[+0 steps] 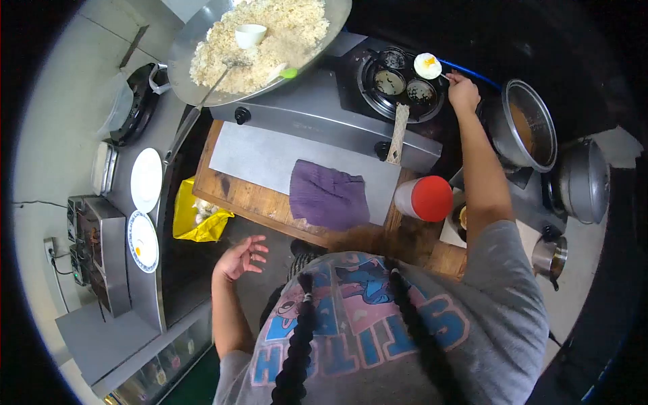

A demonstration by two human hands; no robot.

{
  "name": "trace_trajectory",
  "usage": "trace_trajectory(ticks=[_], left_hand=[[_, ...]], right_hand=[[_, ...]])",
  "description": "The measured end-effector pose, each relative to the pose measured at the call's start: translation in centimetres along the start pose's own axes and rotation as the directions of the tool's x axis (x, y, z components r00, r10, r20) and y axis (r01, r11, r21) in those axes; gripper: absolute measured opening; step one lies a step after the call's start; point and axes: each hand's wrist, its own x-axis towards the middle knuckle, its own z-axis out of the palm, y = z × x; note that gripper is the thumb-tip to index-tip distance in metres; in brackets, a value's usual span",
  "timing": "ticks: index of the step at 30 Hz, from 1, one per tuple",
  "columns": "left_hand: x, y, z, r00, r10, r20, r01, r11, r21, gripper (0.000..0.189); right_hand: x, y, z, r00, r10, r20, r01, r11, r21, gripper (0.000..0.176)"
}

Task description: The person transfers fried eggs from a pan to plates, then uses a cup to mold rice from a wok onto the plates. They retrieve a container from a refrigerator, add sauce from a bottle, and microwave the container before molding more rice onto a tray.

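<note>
The right hand (463, 90) reaches to the upper right of the frame, its fingers pinched shut on a thin utensil (448, 76) too small to identify. The tip of the utensil meets a white fried egg with an orange yolk (427, 65). The egg sits at the far rim of a round black pan with several small wells (402, 82), which stands on a grey gas stove (317, 115). A wooden handle (398, 135) points from the pan toward the person.

The left hand (240, 257) hangs free in the lower left centre, fingers spread, holding nothing.

Below the stove, a crumpled purple cloth (328, 196) lies on the wooden counter (236, 196), and a red-lidded white tub (425, 198) is just beside the right forearm. At the upper left, a wide metal wok of white rice (270, 37) holds a small white cup (250, 34). An open steel cooker pot (530, 125) stands at the right.

The egg looks only half seated in its well. A careless lift could break the yolk or tip the egg off the rim onto the stove. The wrist is also close over the pan, so a burn seems possible if the pan is hot.
</note>
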Motion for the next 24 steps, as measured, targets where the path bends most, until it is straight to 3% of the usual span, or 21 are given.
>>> trace_trajectory(ticks=[4,17,19,24], left_hand=[[-1.5,-2.2,-0.6,0.999,0.033,-0.036,-0.035,0.998,-0.050,0.047],[-4.7,-7.0,-2.6,0.985,0.055,-0.164,-0.077,0.988,-0.130,0.043],[-5.0,-7.5,-2.4,0.981,0.060,-0.183,-0.084,0.988,-0.126,0.045],[-5.4,-8.9,-2.9,0.980,0.078,-0.183,-0.108,0.981,-0.161,0.046]], right_hand=[[0.5,0.0,-0.7,0.997,0.056,0.054,-0.054,0.998,-0.025,0.020],[0.9,-0.2,-1.2,0.998,0.017,0.067,-0.009,0.992,-0.126,0.021],[1.3,0.1,-1.0,0.986,0.090,0.142,-0.076,0.992,-0.097,0.021],[1.7,-0.3,-2.1,0.979,0.065,0.192,-0.051,0.996,-0.077,0.021]])
